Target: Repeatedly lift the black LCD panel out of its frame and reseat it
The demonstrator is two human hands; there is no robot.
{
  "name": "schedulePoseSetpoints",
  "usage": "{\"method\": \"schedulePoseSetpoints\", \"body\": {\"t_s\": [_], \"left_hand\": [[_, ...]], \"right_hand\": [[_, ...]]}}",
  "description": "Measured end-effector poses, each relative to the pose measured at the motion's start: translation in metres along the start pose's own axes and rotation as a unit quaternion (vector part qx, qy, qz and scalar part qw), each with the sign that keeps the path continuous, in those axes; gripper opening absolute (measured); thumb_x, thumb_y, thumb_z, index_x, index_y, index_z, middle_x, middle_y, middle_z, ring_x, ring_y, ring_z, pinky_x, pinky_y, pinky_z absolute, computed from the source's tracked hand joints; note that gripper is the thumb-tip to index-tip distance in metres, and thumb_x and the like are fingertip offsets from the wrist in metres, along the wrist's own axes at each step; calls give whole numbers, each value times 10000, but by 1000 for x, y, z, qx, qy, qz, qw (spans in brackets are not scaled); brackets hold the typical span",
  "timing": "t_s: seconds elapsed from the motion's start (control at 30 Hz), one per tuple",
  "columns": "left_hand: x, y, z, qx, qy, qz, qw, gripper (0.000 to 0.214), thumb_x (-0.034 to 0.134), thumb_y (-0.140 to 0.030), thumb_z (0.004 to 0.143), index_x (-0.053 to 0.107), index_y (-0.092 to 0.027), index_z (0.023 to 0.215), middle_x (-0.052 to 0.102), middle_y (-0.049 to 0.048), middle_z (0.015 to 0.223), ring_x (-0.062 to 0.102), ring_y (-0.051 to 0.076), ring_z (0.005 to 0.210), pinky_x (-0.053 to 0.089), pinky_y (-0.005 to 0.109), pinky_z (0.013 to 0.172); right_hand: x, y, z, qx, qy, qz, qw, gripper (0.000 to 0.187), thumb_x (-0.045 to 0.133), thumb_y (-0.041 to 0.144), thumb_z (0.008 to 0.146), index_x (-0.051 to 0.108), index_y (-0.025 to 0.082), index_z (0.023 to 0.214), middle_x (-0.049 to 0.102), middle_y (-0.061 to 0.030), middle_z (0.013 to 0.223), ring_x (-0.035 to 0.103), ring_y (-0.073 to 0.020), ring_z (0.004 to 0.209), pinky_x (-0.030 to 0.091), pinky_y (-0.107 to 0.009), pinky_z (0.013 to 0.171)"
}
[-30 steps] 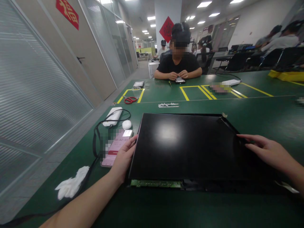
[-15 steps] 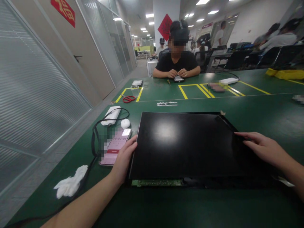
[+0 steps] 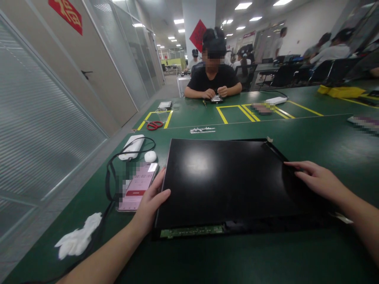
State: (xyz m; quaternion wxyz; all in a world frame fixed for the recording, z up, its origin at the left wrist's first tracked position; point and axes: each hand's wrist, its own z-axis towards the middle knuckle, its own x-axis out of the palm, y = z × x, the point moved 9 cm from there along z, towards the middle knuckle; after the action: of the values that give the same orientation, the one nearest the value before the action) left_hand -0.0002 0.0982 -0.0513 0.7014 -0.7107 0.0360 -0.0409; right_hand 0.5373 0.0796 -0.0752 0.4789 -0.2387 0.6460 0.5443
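Note:
A black LCD screen panel (image 3: 219,185) lies in front of me, with a green circuit board (image 3: 192,231) showing along its near edge. Behind and to its right a black frame (image 3: 274,148) sticks out from under it. My left hand (image 3: 149,203) grips the panel's left side, thumb on the edge of its face and fingers partly hidden along the side. On the right, my right hand (image 3: 316,179) holds the frame's rim between thumb and forefinger; its other fingers are mostly hidden.
Left of the panel are a phone (image 3: 137,189), a white earbud case (image 3: 150,156), a white power bank (image 3: 132,146) with a black cable, and crumpled white gloves (image 3: 79,236). Red-handled scissors (image 3: 154,125) and white strips (image 3: 202,130) lie beyond. A co-worker (image 3: 213,79) sits opposite, hands on a small device.
The view has shifted slightly, so everything sits further left. My left thumb has spread away from the fingers, lower on the panel's edge. The co-worker's hands have moved apart a little.

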Motion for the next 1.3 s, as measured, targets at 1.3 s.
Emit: {"method": "schedulePoseSetpoints", "body": {"t_s": [1.3], "left_hand": [[10,-4,3,43,57,-48,996,694,642,-334,849,491,-314,1526,392,-37,1655,263,319,1546,200,448,1272]], "right_hand": [[-8,-6,-12,152,-44,263,952,378,662,480,688,776,306,1003,692,-59,1343,588,-335,1269,502,-444,997]]}}
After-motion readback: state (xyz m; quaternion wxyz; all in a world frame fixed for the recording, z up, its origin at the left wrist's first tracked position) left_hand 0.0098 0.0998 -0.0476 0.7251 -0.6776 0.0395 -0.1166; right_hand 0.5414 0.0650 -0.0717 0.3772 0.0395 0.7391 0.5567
